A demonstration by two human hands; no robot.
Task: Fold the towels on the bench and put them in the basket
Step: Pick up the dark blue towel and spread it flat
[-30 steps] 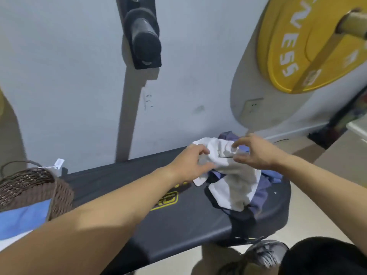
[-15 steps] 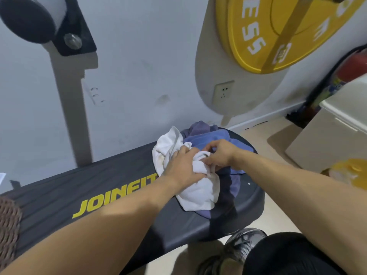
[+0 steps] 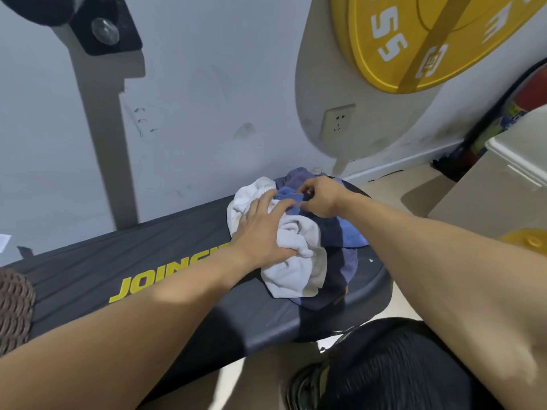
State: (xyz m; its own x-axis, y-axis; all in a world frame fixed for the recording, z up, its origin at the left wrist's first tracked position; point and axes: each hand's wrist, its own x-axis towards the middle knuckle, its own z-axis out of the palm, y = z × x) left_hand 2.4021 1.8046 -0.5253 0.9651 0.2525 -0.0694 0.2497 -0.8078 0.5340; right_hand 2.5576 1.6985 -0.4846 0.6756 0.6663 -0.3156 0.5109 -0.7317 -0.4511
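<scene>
Towels: a crumpled heap at the right end of the bench, none folded; a white towel [image 3: 299,261] lies on top and toward the front, a blue towel [image 3: 349,235] sits under and behind it, and darker purple-blue cloth [image 3: 297,174] shows at the back of the heap.
Bench: black padded bench [image 3: 165,261] with yellow lettering, running from lower left to right along a pale wall.
Left hand: left hand [image 3: 260,229] lies palm down on the white towel, fingers spread forward and thumb tucked into a fold.
Right hand: right hand [image 3: 321,196] is just beyond the left, fingertips curled together and pinching an edge of the blue towel.
Basket: brown woven basket [image 3: 14,309], only its rim visible at the far left edge, well apart from the heap.
Surroundings: yellow weight plate [image 3: 414,39] at upper right, white wall socket [image 3: 337,121] below it.
</scene>
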